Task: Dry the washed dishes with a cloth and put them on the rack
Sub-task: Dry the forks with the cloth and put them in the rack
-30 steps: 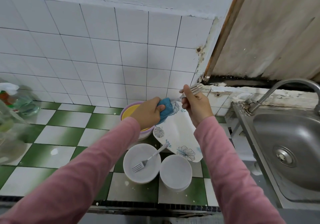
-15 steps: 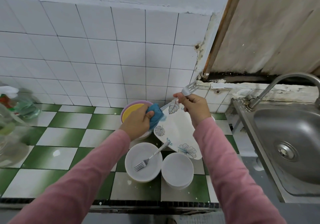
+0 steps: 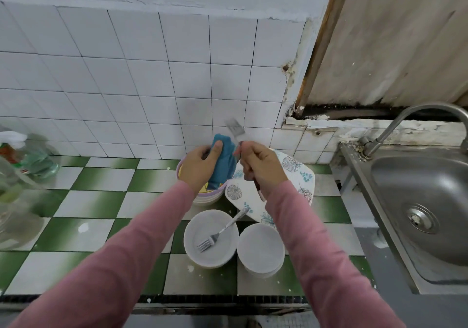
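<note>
Blue terry cloth, bunched in the person's left hand, sits just beside the neck of a blurred silver metal fork, which the right hand grips by its handle. Both hands are curled tight round what they hold, close together above the back of the green-and-white tiled counter. Drying this fork looks like the step in hand. Its long axis runs near upright, tines up and tipped slightly left toward the white tiled wall, handle end poking out below the fist. The next move probably calls for a wipe along the tines, then a carry to a rack, which is not in view.

Tiled counter: bowls, plate, bottles.
</note>
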Action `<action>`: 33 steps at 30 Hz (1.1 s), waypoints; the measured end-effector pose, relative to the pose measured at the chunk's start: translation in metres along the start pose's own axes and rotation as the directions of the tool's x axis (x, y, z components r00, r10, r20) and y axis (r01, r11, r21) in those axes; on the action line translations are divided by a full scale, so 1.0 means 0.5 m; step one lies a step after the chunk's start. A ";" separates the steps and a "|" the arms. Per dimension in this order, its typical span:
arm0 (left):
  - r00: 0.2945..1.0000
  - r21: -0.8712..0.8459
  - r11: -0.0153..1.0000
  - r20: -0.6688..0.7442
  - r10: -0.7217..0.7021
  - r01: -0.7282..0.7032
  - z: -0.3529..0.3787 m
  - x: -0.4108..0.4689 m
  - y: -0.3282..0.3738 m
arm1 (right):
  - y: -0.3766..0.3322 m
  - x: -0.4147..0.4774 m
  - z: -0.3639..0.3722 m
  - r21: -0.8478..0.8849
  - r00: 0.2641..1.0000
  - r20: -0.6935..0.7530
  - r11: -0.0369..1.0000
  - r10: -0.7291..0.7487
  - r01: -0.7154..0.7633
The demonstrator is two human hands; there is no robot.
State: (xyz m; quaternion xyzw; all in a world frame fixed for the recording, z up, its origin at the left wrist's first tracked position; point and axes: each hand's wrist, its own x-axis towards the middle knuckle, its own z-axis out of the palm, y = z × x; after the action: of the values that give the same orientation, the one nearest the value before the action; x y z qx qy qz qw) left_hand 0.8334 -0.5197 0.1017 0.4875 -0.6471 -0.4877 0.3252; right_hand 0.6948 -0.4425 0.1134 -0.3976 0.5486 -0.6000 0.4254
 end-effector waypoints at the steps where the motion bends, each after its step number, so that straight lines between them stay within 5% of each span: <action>1: 1.000 -0.048 0.999 0.004 -0.008 0.008 0.005 0.000 0.010 | 0.003 0.000 0.010 -0.054 1.000 -0.016 0.998 -0.021 0.020; 8: 0.981 -0.329 0.936 0.178 -0.073 0.129 0.027 0.003 0.036 | 0.019 0.019 0.022 -0.167 0.977 -0.204 0.986 -0.060 0.025; 20: 0.963 -0.483 0.839 0.213 -0.164 0.250 0.017 0.018 0.042 | 0.026 0.004 -0.028 -0.282 0.995 -0.096 0.959 -0.041 0.012; 24: 0.990 -0.312 0.941 0.096 -0.106 0.131 0.017 0.022 0.026 | 0.004 -0.004 -0.049 -0.585 0.999 0.018 0.809 -0.050 0.051; 28: 0.988 -0.291 0.944 0.043 -0.151 0.157 0.021 0.020 0.021 | -0.003 -0.001 -0.039 -0.709 0.962 0.050 0.669 -0.269 0.224; 33: 0.957 -0.428 0.861 0.208 -0.201 0.274 0.041 0.014 0.038 | 0.016 0.023 -0.002 -0.841 0.956 0.065 0.501 -0.284 0.206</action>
State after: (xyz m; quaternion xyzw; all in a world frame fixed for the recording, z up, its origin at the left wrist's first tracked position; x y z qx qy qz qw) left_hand 0.8068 -0.5191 0.1131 0.4346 -0.4741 -0.6978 0.3152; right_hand 0.6908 -0.4536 0.1056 -0.6012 0.7231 -0.3327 0.0702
